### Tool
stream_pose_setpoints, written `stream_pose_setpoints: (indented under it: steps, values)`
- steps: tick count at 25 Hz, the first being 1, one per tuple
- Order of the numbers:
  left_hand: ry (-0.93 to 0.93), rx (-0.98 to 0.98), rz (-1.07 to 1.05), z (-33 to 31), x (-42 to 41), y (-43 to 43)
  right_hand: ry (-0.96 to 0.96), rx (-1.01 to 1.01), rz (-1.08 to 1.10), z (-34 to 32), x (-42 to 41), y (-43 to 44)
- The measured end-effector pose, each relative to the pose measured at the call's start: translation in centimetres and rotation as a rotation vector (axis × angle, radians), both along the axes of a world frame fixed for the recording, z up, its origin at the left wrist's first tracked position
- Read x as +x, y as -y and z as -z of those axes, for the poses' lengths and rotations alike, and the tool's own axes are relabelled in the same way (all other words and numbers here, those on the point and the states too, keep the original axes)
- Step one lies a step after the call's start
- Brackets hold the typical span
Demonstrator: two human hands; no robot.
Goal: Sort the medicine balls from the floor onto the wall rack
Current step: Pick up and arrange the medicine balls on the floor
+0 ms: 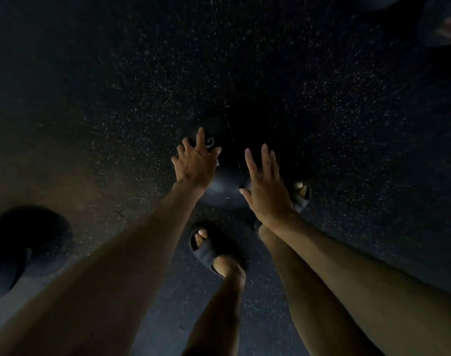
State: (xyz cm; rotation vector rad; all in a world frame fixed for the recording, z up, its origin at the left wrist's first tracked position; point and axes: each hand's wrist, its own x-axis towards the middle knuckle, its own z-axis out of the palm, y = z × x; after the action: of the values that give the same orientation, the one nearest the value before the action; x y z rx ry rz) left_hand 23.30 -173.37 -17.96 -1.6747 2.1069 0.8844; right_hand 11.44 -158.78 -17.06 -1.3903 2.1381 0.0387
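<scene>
A black medicine ball (228, 181) with white markings lies on the dark speckled floor, straight below me. My left hand (196, 160) reaches over its left side with the fingers spread and straight. Over the ball's right side is my right hand (266, 186), likewise flat with straight fingers. Whether either hand touches the ball cannot be told in the dim light. The wall rack is out of view.
My two feet in dark slides stand close behind the ball, the left foot (209, 250) and the right foot (300, 196). A dark round object (18, 242) sits on the floor at the far left. Another dark shape (440, 24) shows at the top right corner.
</scene>
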Motion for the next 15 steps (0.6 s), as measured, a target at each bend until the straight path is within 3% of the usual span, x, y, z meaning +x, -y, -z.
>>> stream_pose_setpoints:
  steps: [6,9,12,15]
  values:
    - [-0.183,-0.105,0.150,1.0,0.3,0.0,0.094,0.100,0.040,1.2,-6.9,9.8]
    - [-0.227,-0.008,0.008,0.8,-1.5,0.3,0.191,0.190,0.121,2.0,-12.3,17.1]
    - [-0.190,0.009,-0.097,0.8,-6.3,5.4,0.203,0.097,0.229,3.5,-15.1,21.9]
    - [-0.090,0.025,-0.043,0.5,-10.7,11.7,0.119,-0.043,0.237,3.6,-16.0,22.2]
